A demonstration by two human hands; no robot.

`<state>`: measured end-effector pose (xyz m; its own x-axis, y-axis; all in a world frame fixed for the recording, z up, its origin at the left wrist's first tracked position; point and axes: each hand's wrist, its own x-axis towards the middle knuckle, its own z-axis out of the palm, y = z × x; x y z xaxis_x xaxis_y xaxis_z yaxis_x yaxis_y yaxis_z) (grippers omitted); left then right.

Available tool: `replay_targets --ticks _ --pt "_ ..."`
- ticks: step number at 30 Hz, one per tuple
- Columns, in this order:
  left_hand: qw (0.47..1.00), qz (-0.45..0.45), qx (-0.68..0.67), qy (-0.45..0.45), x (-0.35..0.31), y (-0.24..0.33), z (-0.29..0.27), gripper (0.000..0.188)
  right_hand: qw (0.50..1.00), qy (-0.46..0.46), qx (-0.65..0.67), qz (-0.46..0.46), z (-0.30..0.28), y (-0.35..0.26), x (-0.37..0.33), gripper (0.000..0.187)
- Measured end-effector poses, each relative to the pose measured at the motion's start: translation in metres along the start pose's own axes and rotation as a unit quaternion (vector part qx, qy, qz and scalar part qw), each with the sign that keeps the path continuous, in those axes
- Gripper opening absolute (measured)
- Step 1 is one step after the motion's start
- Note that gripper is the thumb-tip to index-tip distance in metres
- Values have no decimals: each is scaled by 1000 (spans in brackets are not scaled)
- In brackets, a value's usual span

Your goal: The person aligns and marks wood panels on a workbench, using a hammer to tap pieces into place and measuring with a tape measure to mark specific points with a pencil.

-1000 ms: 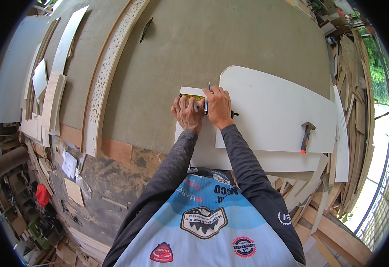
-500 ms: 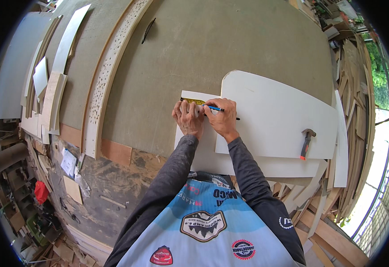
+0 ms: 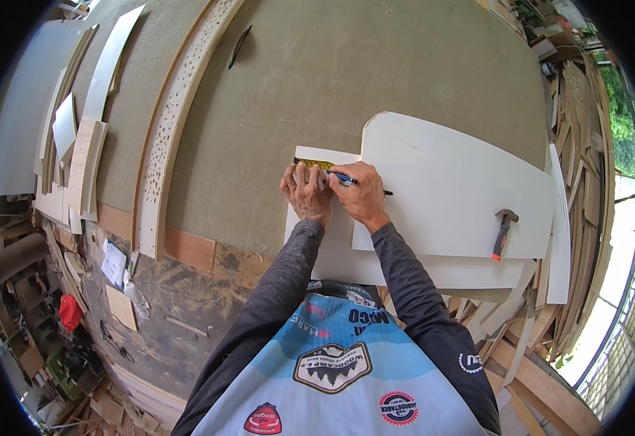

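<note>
A yellow tape measure [image 3: 314,163] lies stretched across a white board [image 3: 323,153], near the board's far end. My left hand [image 3: 307,192] is closed over the tape, its knuckles bent; the tape's case is mostly hidden under the fingers. Right beside it, my right hand [image 3: 362,193] pinches a blue pencil [image 3: 343,176] against the board at the tape. The pencil's dark back end pokes out past the hand. Over the white board's right part lies a second white panel [image 3: 452,192] with a curved far edge, reaching under my right wrist.
A hammer [image 3: 504,234] with a black and orange handle rests on the curved panel. Left of my hands, a long strip dotted with holes [image 3: 179,120] crosses the greenish table [image 3: 295,73]. A thin dark curved piece [image 3: 239,47] lies beyond it. Wood offcuts [image 3: 575,145] pile up at the right.
My right hand has shifted slightly left, and the pencil's tip has moved a little toward my left hand. My left hand stays on the tape measure.
</note>
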<state>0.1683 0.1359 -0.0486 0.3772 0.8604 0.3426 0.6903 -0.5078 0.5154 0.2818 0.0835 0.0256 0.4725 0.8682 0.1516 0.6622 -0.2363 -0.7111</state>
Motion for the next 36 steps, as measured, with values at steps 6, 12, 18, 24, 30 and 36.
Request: replay_targets --ticks 6,12,18,24,30,36 --pt "1000 -1 6 -8 1 3 -2 33 1000 8 -7 -7 3 1 0 18" --pt "999 -13 21 -24 0 2 0 32 1000 8 -12 -16 2 1 0 18" --pt "1000 -12 16 -24 0 3 0 33 999 7 -28 -23 0 0 0 19" --pt "1000 -12 17 -21 0 2 -1 32 999 3 -26 -25 2 2 0 19" --pt "999 -4 18 -43 1 1 -1 36 999 0 -29 -27 1 1 1 18" --pt "998 -5 19 -52 1 0 -1 35 1000 10 -14 -15 4 2 0 18"
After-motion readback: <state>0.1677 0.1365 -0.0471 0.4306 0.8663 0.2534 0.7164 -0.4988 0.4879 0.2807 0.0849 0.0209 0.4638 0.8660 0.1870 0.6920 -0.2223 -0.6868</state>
